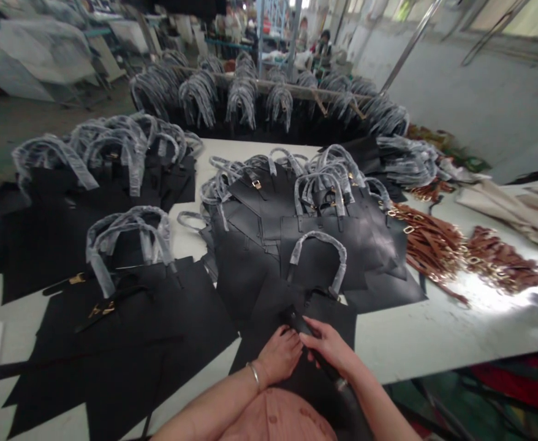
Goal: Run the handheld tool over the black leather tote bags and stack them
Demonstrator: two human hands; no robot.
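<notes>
A black bag panel (269,306) lies in front of me, its handle (319,239) wrapped in clear plastic and arching away from me. My right hand (326,346) is wrapped round a long black tool (300,321) whose exact kind I cannot make out. Close against it, my left hand (282,354) rests over the panel with its fingers curled in near the tool. What those fingers pinch, if anything, is hidden. A bangle circles the left wrist. Overlapping black panels with wrapped handles (326,190) lie just beyond.
More black panels (126,343) cover the table's left side. Brown straps with gold clasps (434,245) are heaped at right on the white table (407,349). Behind stands a rack of wrapped handles (241,98). People sit farther back.
</notes>
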